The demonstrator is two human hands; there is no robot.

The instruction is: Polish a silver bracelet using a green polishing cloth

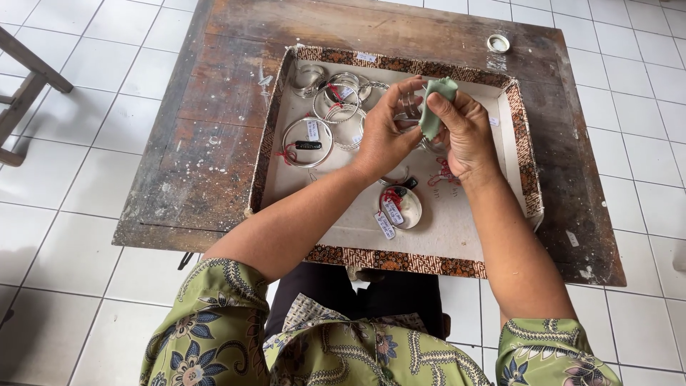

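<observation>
Both hands are raised over a shallow tray point(514, 136) with a brown patterned rim and a pale lining. My left hand point(382, 132) pinches a silver bangle point(409, 107) between thumb and fingers. My right hand point(464, 132) presses a pale green cloth point(436, 107) against that bangle. Several more silver bangles point(336, 100) with small tags and red threads lie in the tray's far left part. Another tagged bangle point(401, 207) lies below my wrists, near the front of the tray.
The tray rests on a worn dark wooden table point(214, 107) that stands on a white tiled floor point(86, 71). A small round lid point(498, 43) sits at the table's far right. A wooden furniture leg point(25, 78) shows at the left edge.
</observation>
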